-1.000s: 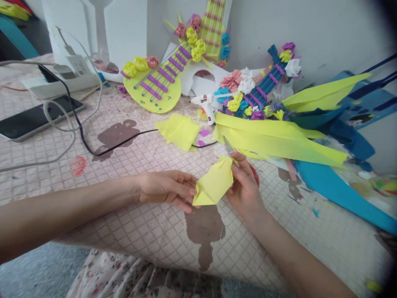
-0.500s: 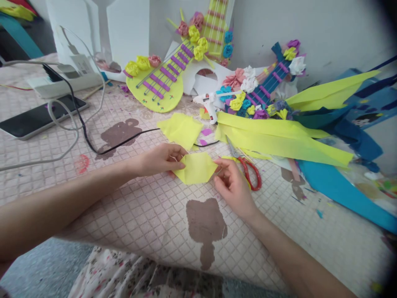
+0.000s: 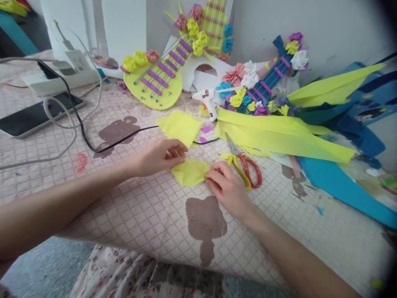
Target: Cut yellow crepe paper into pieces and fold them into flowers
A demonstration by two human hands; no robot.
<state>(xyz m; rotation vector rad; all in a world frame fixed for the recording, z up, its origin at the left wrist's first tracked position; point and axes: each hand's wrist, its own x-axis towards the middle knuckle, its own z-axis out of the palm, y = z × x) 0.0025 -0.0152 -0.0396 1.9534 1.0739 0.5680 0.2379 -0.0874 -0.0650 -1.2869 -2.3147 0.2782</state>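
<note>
A small piece of yellow crepe paper (image 3: 190, 173) is stretched between my two hands, low over the quilted cloth. My left hand (image 3: 163, 157) pinches its upper left edge between thumb and fingers. At the paper's right corner, my right hand (image 3: 228, 186) has its fingertips closed on it. More yellow paper squares (image 3: 180, 126) lie just beyond my left hand. Scissors (image 3: 249, 171) with red and yellow handles rest to the right of my right hand, their blades partly under yellow paper strips (image 3: 279, 132).
A white glue gun (image 3: 207, 101) stands behind the squares. Paper guitars, one yellow (image 3: 163, 85) and one blue (image 3: 269, 85), bear crepe flowers along the wall. A phone (image 3: 37, 114), cables and a power strip (image 3: 62, 78) occupy the left. Blue paper (image 3: 341, 186) lies at right.
My right hand has moved slightly left and down, bringing its corner of the yellow paper inward. The paper looks narrower and more bent than before.
</note>
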